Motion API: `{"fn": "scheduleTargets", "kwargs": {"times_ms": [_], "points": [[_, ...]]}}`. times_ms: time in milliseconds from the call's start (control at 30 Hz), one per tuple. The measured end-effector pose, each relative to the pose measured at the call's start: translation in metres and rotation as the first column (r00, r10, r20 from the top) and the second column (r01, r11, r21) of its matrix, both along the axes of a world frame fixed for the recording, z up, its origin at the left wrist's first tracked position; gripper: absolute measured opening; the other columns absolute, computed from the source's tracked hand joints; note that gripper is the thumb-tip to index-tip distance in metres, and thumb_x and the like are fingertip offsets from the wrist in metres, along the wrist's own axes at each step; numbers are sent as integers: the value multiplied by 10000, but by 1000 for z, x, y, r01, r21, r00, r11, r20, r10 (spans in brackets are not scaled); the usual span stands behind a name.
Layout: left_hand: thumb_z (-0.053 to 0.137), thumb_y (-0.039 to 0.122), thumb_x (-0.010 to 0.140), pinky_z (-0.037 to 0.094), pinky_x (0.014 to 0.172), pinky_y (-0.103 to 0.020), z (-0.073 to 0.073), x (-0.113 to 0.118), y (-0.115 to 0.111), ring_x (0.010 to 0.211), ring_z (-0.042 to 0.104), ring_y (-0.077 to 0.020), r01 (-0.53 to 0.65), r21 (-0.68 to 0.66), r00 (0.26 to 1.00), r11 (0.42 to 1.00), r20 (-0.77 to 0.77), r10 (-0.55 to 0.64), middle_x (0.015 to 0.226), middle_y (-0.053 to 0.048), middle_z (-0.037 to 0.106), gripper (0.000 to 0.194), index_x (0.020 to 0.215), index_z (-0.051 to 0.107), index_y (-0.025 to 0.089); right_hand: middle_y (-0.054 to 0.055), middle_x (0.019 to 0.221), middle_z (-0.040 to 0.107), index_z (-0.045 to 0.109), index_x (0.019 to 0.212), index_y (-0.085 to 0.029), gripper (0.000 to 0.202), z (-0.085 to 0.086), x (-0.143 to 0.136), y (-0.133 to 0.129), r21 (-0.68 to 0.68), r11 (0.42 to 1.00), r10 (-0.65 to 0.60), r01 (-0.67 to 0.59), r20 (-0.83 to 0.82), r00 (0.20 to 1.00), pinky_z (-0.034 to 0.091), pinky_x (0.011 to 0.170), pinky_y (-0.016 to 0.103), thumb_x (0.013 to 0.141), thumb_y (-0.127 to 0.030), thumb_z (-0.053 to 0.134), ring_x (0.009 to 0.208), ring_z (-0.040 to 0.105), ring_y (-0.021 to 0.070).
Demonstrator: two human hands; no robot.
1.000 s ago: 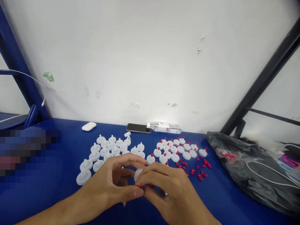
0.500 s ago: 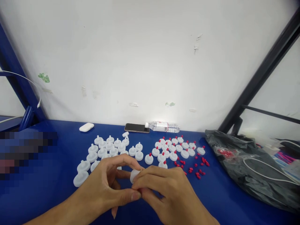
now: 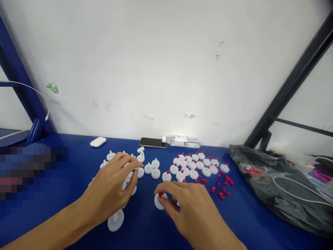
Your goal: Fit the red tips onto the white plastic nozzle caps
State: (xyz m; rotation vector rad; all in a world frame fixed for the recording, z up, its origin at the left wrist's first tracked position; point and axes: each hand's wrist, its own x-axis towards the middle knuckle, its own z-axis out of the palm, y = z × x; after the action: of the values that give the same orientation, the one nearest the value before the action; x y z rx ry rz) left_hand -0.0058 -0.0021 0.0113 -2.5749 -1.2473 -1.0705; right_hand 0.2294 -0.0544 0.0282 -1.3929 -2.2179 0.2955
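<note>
My right hand [image 3: 187,205] pinches the small red tip [image 3: 160,195] of a white round nozzle cap [image 3: 159,203] between thumb and forefinger. Over the left group of white nozzle caps [image 3: 155,173], which have bare spouts, spreads my left hand [image 3: 117,184]. Its fingers are bent and apart, and it hides several of those caps. Below its wrist lies another white cap [image 3: 116,220], tilted towards me. Beyond my right hand stand several white caps with red tips [image 3: 193,173].
Loose red tips [image 3: 221,194] lie scattered on the blue table [image 3: 249,222]. A phone [image 3: 153,142], a water bottle [image 3: 182,141] and a white case [image 3: 98,141] rest along the wall. At the right is a dark plastic bag [image 3: 260,191] with a white cable on it.
My hands have parted. The left has moved away over the bare-spout caps; the right has come down slightly, and the cap between them now shows a red tip. A white cap now shows below my left hand.
</note>
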Motion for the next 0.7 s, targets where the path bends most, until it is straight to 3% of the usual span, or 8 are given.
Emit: {"fn": "scheduleTargets", "kwargs": {"times_ms": [167,333,467,600,700], "points": [[374,241,1027,546,747,-413,-9,-6,12,938,625,-290,-120,32,972,992,-197,124,971,-101,717,352,1025,720,174,-63,857,823,770,1003,-347,194,-2,-2,3,-158,986,-25,53,174,984,401,635,271,927,-183,701,767,772,212],[352,267,1021,552,703,-415,-6,-7,11,928,653,-307,-240,46,918,970,-313,242,1005,-124,739,404,1029,744,166,-26,1022,841,803,1096,-347,180,9,11,3,-151,981,-107,118,82,991,506,762,291,936,-306,730,874,786,236],[360,276,1036,534,732,-422,-11,-11,13,898,663,-303,-242,29,915,970,-327,238,960,-122,748,408,978,751,174,-2,908,841,821,1006,-316,189,16,65,7,-82,957,-273,277,51,961,528,688,299,956,-347,642,718,768,220],[402,258,1031,478,661,-395,-21,-16,17,839,655,-312,-226,-1,929,974,-300,216,858,-103,737,377,879,742,204,18,932,842,829,920,-325,187,10,138,7,-37,825,-550,564,172,817,542,702,338,895,-383,652,786,781,277],[415,234,1031,449,647,-380,-26,-19,19,847,656,-316,-205,-20,938,979,-288,190,853,-92,733,343,884,725,221,25,875,836,836,854,-313,156,3,171,5,-222,790,-526,571,233,818,538,702,326,823,-318,683,808,781,275]]}}
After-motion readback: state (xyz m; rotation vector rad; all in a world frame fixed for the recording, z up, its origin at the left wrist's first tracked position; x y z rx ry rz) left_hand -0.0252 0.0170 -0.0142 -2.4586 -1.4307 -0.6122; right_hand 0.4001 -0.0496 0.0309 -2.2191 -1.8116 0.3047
